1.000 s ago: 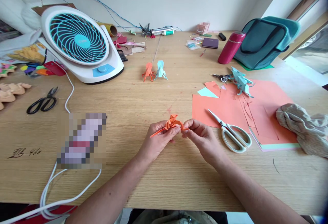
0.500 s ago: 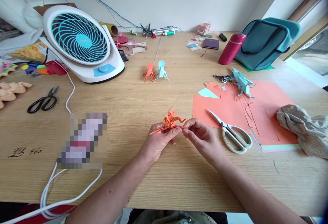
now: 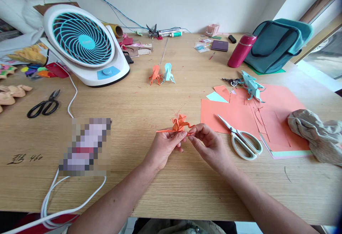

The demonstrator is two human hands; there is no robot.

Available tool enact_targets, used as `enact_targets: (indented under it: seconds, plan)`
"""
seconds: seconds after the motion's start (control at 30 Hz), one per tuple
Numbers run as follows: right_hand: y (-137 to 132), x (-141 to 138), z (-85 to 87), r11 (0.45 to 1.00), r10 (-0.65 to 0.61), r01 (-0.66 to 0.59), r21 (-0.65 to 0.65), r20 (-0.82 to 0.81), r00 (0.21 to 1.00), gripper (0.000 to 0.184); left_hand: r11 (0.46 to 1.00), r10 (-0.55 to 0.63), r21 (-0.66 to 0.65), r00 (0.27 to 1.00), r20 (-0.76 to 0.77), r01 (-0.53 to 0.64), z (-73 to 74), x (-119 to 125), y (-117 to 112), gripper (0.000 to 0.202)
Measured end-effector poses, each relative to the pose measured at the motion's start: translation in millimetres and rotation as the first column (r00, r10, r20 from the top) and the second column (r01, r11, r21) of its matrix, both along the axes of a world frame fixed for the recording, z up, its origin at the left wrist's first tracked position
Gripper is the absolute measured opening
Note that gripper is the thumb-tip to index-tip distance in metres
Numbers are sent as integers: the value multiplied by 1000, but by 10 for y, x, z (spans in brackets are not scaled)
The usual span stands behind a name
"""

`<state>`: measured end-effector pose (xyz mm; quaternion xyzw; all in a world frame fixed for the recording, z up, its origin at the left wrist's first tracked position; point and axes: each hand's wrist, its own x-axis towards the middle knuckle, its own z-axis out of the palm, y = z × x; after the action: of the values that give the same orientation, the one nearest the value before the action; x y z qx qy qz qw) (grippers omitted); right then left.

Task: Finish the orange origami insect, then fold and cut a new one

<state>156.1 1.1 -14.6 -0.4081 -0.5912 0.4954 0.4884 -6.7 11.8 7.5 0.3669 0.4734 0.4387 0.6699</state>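
The orange paper figure (image 3: 179, 122) sits right at the fingers, its folded body standing up just above the left thumb and forefinger. The left hand (image 3: 163, 147) has its fingers (image 3: 178, 139) clamped on the base of the figure, thumb on the near side. One long thin limb runs out past the left knuckles, away from the right hand (image 3: 211, 145); another, bent one reaches across toward the right fingertips and passes just above them. The right fingers (image 3: 199, 128) are pinched together on a small orange end low down, close beside the left thumb tip, with the two sets of fingertips nearly meeting.

Both forearms come up from the near edge of the desk (image 3: 128, 162) and slant inward, so the hands face each other above the wood. The right hand's other fingers are curled behind the pinch.

Beyond the fingers, well apart from them, stand a small orange folded figure (image 3: 155, 74) and a pale blue one (image 3: 168, 72), side by side. To the right of the right hand lie white-handled scissors (image 3: 245, 145), partly over orange sheets (image 3: 216, 114).
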Motion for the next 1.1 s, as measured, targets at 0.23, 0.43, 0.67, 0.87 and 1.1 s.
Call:
enact_targets:
  seconds: [0.23, 0.43, 0.67, 0.87, 1.1]
  plan:
    - [11, -18, -35, 999, -24, 24, -32, -6, 1000, 17, 1000, -9, -5, 1000, 3, 9, -8, 4, -5, 39]
    - [8, -35, -59, 998, -49, 48, -38, -37, 998, 17, 1000, -10, -14, 1000, 11, 11, -27, 7, 3, 41]
    - [19, -60, -39, 993, -28, 11, -121, -134, 991, 26, 1000, -7, 5, 998, -60, 8, -62, -2, 8, 41]
    - [25, -72, 30, 991, -5, -23, -132, -209, 978, 25, 999, -35, -12, 997, -64, 35, -46, -5, 2, 47]
    - [8, -72, 45, 981, 71, -125, -147, -327, 942, 20, 996, -86, 8, 996, -26, 86, -49, -14, 14, 48]
